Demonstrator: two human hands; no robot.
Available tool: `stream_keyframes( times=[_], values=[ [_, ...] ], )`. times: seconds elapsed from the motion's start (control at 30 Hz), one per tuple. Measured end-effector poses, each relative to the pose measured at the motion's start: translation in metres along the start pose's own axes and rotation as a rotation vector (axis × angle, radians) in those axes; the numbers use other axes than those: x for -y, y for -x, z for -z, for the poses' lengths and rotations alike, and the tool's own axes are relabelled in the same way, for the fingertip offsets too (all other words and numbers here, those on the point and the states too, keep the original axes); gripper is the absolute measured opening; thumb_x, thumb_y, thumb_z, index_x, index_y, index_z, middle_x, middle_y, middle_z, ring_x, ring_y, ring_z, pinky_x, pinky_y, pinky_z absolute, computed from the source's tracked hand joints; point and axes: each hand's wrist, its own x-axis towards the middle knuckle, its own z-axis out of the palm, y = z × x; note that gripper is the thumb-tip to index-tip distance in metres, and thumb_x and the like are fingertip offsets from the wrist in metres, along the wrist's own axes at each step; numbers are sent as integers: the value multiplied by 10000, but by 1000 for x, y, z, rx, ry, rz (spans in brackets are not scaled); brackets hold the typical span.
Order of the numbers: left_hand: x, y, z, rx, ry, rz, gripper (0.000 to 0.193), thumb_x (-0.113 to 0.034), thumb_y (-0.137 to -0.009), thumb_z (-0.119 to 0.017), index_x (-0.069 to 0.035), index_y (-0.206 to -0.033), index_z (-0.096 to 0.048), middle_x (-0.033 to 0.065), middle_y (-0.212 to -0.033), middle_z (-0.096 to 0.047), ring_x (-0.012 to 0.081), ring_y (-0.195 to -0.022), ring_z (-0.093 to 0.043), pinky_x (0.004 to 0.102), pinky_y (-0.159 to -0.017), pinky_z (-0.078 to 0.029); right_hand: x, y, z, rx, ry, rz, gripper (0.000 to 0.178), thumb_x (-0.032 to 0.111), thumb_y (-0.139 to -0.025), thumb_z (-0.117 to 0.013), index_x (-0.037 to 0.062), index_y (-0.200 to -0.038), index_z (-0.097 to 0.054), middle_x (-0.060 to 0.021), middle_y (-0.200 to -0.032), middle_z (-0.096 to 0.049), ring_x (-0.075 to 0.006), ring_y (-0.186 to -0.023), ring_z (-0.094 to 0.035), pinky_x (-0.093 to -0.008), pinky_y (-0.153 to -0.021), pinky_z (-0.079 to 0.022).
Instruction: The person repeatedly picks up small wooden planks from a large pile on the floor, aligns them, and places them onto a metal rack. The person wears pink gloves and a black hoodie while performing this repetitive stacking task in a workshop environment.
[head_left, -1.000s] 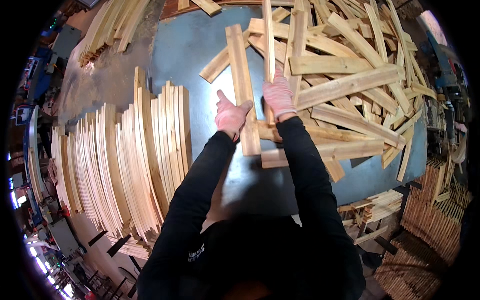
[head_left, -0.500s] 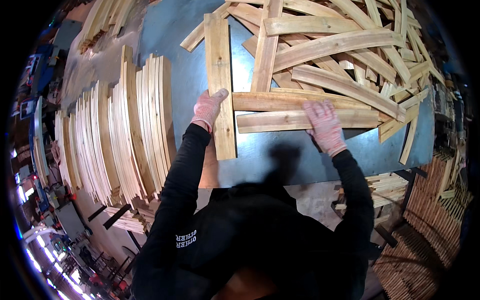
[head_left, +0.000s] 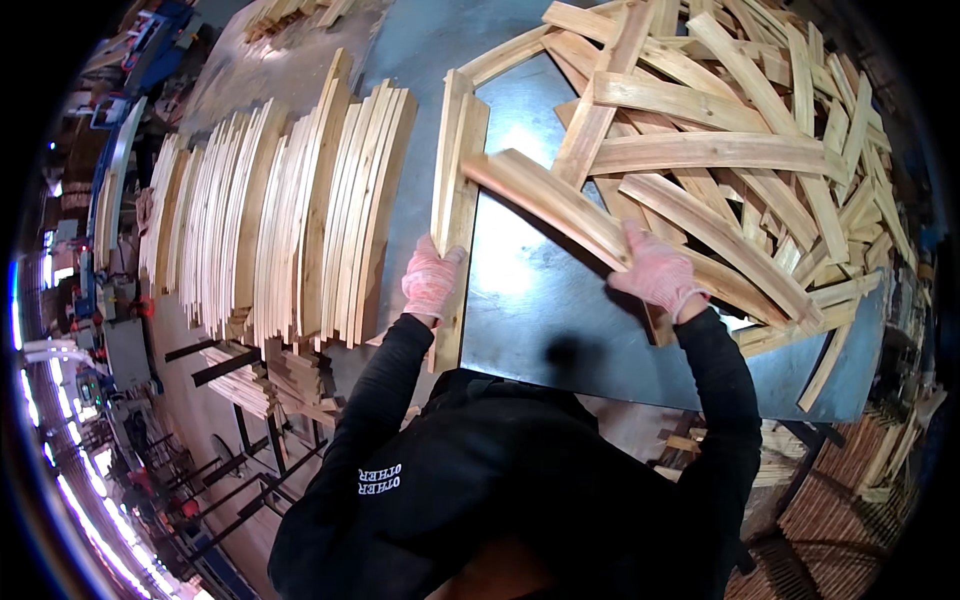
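Note:
My left hand (head_left: pixel 433 278), in a pinkish knit glove, is closed on the near part of an upright-lying wooden slat (head_left: pixel 470 175). A second narrow slat face (head_left: pixel 450 150) shows along its left side. My right hand (head_left: pixel 657 270), gloved alike, grips the near end of another wooden slat (head_left: pixel 545 195), its far end raised and slanting left toward the left hand's slats. Whether this is one slat or two stacked I cannot tell. Beyond the right hand lies a heap of loose, slightly curved slats (head_left: pixel 720 152).
Rows of slats stand on edge in a tight stack (head_left: pixel 250 215) to the left. Beneath everything is a grey-blue metal tabletop (head_left: pixel 520 320). More stacked wood (head_left: pixel 830 510) lies low at the right, and a dark metal frame (head_left: pixel 250 480) stands at lower left.
My right hand has taken hold of a slat and swung its far end up and left. The left hand's slat has tilted, showing a narrow side. The whole view has shifted.

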Motion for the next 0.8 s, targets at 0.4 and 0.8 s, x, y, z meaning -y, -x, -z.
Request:
stream_keyframes(
  times=[0.4, 0.8],
  values=[
    [-11, 6, -25, -15, -76, -139, 854, -616, -954, -512, -36, -1540, -290, 251, -1423, -537, 415, -1210, -599, 520, -954, -490, 164, -83, -42, -29, -479, 160, 604, 539, -987, -407, 25, -1189, -650, -282, -1144, -670, -446, -1117, -626, -487, -968, -488],
    [-39, 2, -8, -14, 16, -16, 1106, -367, -803, -744, -6, -1593, -60, 275, -1431, -457, 409, -1247, -555, 480, -1017, -481, -63, 1, -54, -288, 292, 38, 914, 482, -694, -840, 104, -1429, -451, -149, -1264, -598, -325, -1216, -552, -451, -1062, -407]
  ],
)
